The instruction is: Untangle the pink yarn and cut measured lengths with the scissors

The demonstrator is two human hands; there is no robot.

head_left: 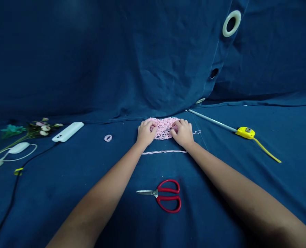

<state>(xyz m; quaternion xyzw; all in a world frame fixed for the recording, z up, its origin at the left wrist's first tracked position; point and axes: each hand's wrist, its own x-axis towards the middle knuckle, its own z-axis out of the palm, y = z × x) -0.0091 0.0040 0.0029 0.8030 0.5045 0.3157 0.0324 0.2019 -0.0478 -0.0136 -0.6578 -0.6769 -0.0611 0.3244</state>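
Observation:
A pink openwork net of knotted cord [164, 129] lies on the blue cloth, against the foot of the hanging blue curtain. My left hand [145, 133] is closed on its left edge, thumb towards the middle. On the opposite side, my right hand [183, 133] grips the right edge with curled fingers. Its fingertips are partly hidden. A loose pink tail of cord [197, 132] sticks out beyond my right hand. Nearer to me, several pink strands [164, 151] stretch between my wrists. Red-handled scissors [155, 193] rest between my forearms, blades pointing left.
A small pink coil [105, 138] lies left of the net. Farther left are a white oblong device [69, 131] with a black cable [13, 193], a white round piece [19, 148] and flowers [44, 128]. A yellow tape measure [242, 132] and metal rod [212, 119] lie right.

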